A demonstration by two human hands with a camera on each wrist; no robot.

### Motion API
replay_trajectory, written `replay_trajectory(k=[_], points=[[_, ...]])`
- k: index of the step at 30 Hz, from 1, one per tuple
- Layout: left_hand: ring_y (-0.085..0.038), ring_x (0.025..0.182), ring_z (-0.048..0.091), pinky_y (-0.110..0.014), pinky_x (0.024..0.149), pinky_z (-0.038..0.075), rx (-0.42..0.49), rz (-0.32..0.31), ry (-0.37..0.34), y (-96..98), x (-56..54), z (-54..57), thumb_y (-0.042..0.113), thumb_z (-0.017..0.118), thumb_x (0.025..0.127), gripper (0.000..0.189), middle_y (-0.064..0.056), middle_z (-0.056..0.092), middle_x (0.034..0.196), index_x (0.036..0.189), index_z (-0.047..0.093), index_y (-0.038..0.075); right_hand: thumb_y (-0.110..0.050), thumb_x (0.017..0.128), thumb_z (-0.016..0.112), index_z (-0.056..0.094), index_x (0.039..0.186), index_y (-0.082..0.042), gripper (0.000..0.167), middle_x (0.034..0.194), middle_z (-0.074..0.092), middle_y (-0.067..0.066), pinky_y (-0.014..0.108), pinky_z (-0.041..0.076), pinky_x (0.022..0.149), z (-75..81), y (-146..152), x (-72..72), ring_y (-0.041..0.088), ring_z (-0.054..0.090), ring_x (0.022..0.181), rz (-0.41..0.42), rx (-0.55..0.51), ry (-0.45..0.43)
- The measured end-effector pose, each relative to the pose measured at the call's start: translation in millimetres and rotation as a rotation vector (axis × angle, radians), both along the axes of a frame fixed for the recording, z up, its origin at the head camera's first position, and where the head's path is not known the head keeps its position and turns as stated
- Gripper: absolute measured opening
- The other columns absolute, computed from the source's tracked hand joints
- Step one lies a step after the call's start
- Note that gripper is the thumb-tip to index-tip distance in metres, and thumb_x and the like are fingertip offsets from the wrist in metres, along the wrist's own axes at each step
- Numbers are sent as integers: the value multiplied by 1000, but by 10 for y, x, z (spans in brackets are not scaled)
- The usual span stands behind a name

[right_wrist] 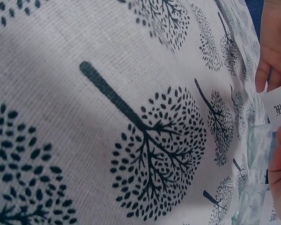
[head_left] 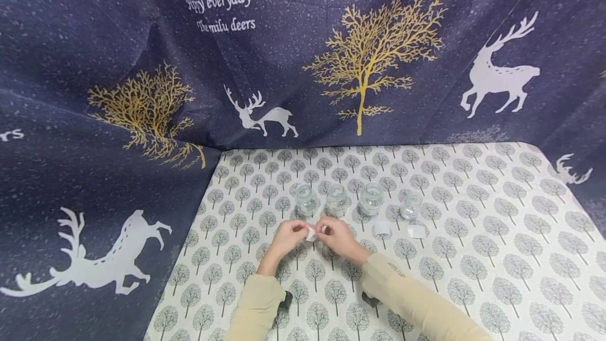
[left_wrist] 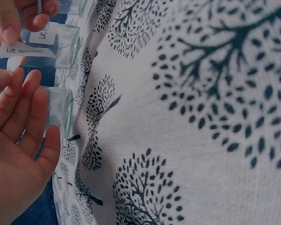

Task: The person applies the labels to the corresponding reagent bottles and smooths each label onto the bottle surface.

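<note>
Between the fingertips of both hands is a small white paper label (head_left: 311, 234), printed with dark characters in the wrist views. My left hand (head_left: 288, 238) pinches one side of it with thumb and forefinger, and its other fingers spread loosely in the left wrist view. The opposite side is pinched by my right hand (head_left: 338, 237). Just beyond the hands stands a clear glass jar (head_left: 306, 201), first on the left of a row. Next to it come a second jar (head_left: 337, 200) and a third jar (head_left: 372, 200). One jar bears a printed label (left_wrist: 43, 33) in the left wrist view.
A smaller-looking glass vessel (head_left: 411, 207) ends the row on the right. Two white paper pieces, one left (head_left: 381, 227) and one right (head_left: 416, 232), lie in front of the jars. Tree-patterned cloth (head_left: 473, 257) covers the table; a dark blue curtain (head_left: 293, 57) hangs behind.
</note>
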State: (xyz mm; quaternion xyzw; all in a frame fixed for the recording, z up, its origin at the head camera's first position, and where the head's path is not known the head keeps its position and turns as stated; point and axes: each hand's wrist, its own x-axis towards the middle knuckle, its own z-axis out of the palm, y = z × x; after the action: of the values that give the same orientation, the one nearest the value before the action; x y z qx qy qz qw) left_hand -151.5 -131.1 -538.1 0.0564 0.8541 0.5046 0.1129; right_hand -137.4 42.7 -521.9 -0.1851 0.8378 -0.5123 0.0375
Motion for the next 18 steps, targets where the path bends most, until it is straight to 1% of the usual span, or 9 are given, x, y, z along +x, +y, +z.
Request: replay_trajectory(k=[3,8,12,14,15,18], points=[[-14,80,59,-24,70,49,31,43,-6,11,-5,-3,10,59,76,13,-10,67,92,85,66,5,-3,75,63,59,76,-11,9,78,64,2,18,44,46,-8,21,-1,4,48,56,-21,-7,-43],[-14,81,58,-24,68,50,53,82,1,31,-8,13,7,57,74,13,-9,66,98,84,65,4,-3,77,61,58,76,-11,9,74,63,7,19,44,48,-15,61,-3,11,52,56,-34,-45,-105],[-16,83,59,-27,76,50,60,103,21,42,-15,23,7,59,76,11,-9,65,95,86,62,3,0,78,59,53,75,-10,12,76,60,8,17,44,48,-1,105,4,12,51,58,-59,-79,-148],[-15,83,59,-27,79,49,70,112,31,66,9,125,6,59,78,10,-10,65,92,86,61,2,0,78,58,52,74,-11,13,77,58,6,17,44,49,10,132,5,11,50,60,-72,-86,-154],[-14,81,58,-27,78,49,84,110,47,73,15,162,5,59,78,9,-11,64,89,86,60,1,0,78,57,51,74,-11,13,76,57,6,17,44,49,11,144,3,10,49,60,-81,-85,-155],[-16,77,59,-26,73,50,143,97,49,86,-6,166,3,58,79,10,-16,63,86,88,58,-2,-1,78,57,51,74,-12,13,76,55,4,18,45,51,11,171,-8,10,49,62,-89,-82,-147]])
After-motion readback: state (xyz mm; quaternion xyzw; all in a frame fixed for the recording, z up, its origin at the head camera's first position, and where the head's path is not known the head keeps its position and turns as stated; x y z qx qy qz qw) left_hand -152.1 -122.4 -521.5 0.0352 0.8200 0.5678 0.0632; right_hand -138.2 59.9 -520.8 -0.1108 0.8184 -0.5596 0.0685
